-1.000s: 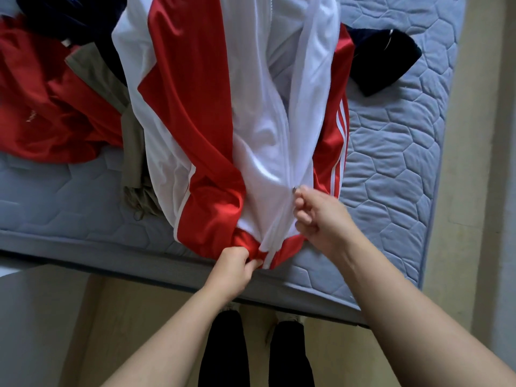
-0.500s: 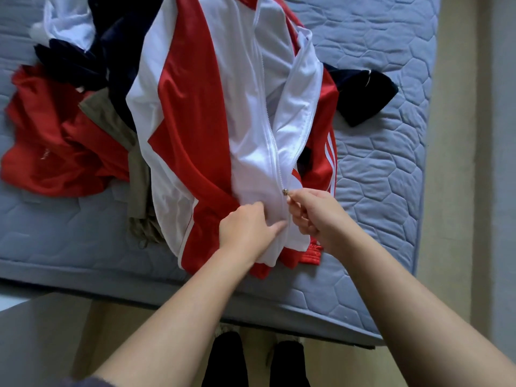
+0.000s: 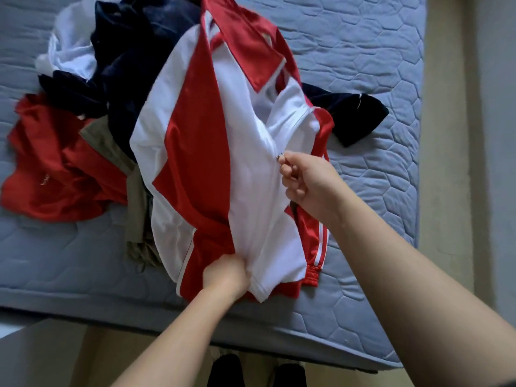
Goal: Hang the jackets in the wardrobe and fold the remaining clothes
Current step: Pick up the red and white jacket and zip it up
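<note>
Blue-grey quilted mattress (image 3: 363, 65) is filling most of the view, its near edge running along 6 o'clock and its right edge at 3 o'clock, where pale floor (image 3: 446, 135) is showing. The left hand (image 3: 224, 277) is gripping the bottom hem of a red and white jacket (image 3: 201, 152), fingers curled tight round the fabric, just inside that near edge. At 1 o'clock from it, the right hand (image 3: 307, 182) is pinching the small metal zipper pull (image 3: 279, 156) partway up the jacket's front. The jacket is stretching away from both hands toward 12 o'clock. It is overlapping a navy garment (image 3: 134, 57) and an olive garment (image 3: 117, 146) at 10 o'clock; a red garment (image 3: 55, 169) is lying at 9 o'clock. Bare mattress is lying open at 2 o'clock and 7 o'clock.
</note>
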The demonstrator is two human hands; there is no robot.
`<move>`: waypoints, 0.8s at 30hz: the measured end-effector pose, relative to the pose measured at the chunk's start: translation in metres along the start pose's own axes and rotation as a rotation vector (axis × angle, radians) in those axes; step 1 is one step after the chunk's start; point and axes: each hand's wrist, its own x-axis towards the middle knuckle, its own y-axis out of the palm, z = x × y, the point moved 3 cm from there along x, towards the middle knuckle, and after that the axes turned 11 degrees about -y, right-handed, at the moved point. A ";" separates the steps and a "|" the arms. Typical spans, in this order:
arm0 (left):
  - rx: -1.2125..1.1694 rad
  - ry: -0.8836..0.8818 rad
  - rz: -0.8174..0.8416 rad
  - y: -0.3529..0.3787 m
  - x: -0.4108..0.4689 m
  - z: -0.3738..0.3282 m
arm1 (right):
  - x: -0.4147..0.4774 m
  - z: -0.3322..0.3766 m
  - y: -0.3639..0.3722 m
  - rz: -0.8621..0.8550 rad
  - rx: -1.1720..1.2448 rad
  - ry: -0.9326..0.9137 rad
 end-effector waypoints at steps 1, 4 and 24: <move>0.002 -0.028 0.028 0.002 -0.001 0.006 | 0.002 0.008 0.003 0.002 -0.008 -0.014; 0.011 -0.061 0.079 -0.015 -0.010 0.018 | 0.002 0.025 0.008 0.019 -0.049 -0.044; 0.129 -0.111 -0.574 -0.272 0.044 -0.119 | -0.003 0.013 0.003 0.068 -0.350 -0.156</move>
